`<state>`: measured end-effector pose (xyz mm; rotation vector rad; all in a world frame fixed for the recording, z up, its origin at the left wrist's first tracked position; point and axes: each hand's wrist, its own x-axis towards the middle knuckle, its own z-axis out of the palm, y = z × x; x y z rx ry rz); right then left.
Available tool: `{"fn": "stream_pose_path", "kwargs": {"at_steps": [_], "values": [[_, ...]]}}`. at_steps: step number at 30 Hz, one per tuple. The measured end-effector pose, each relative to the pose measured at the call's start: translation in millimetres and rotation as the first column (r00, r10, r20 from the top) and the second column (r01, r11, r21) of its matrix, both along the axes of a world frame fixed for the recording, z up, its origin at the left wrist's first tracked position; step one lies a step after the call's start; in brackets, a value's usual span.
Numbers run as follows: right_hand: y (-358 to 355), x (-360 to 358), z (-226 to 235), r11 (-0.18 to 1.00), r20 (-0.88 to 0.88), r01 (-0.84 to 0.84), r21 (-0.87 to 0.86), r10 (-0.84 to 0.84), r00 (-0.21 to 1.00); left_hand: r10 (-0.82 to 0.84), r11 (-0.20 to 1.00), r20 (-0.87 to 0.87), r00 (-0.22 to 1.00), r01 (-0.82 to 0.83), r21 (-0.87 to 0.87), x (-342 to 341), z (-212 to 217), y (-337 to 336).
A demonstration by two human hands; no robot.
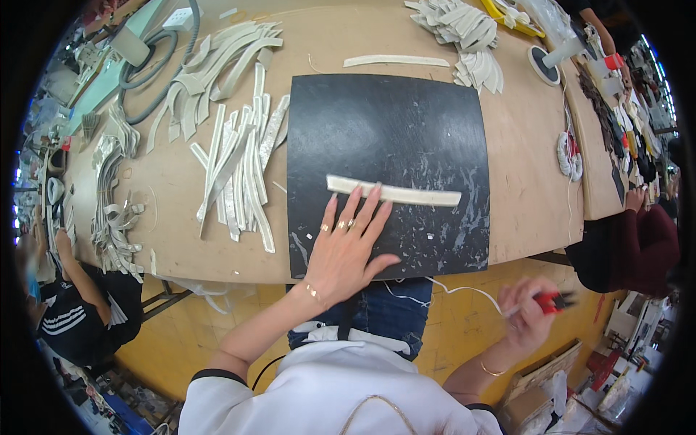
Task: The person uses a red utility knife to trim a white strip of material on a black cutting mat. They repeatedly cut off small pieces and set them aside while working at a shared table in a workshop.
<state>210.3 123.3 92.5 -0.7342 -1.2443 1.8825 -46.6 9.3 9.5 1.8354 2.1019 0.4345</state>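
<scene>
A: Item one?

B: Pale strip (395,193), long and narrow, lying flat across the middle of the black cutting mat (406,116). Left hand (346,250) flat on it, fingers (360,210) spread apart, tips pressing down the strip's left end.

A: Right hand?

B: Right hand (528,312), off the worktop (522,145) at the person's right, above the yellow floor. Fingers closed on a red-handled tool (552,301); its blade cannot be made out. A white cord (464,291) trails from that hand toward the lap.

A: Step in hand?

B: By my reading, the strip is pinned for work and the tool is not yet on it. A next move would need the tool brought to the mat while the left hand keeps the strip from sliding.

A: Stock nearby?

B: Loose pile of pale strips (239,174) just left of the mat, more curved ones (217,58) beyond it, one single strip (395,61) above the mat, a stacked bundle (464,32) at the far right.

A: Containers?

B: None with contents I can tell. A yellow tray-like thing (507,18) at the far edge; what it holds is unclear.

A: Others?

B: Another person in a dark sleeve (638,246) at the right, and one in black (80,312) at the left.
</scene>
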Motion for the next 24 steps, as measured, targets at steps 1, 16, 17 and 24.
{"fn": "stream_pose_path", "kwargs": {"at_steps": [1, 16, 17, 24], "values": [[1, 5, 6, 0.998, -0.029, -0.053, 0.028, 0.053, 0.998, -0.011, 1.0, 0.008, 1.0, 0.011, -0.01, 5, 2, -12], [-18, -123, -18, 0.722, 0.349, -0.643, -0.255, 0.689, 0.635, 0.252, 0.943, 0.968, -0.017, -0.222, -0.249, -24, 35, -53], [-18, -124, -18, 0.724, 0.368, -0.638, -0.263, 0.686, 0.628, 0.244, 0.943, 0.969, 0.027, -0.238, -0.231, -24, 33, -52], [-17, -130, -22, 0.74, 0.455, -0.618, -0.264, 0.661, 0.597, 0.22, 0.939, 0.959, 0.176, -0.306, -0.16, -24, 29, -47]]}}
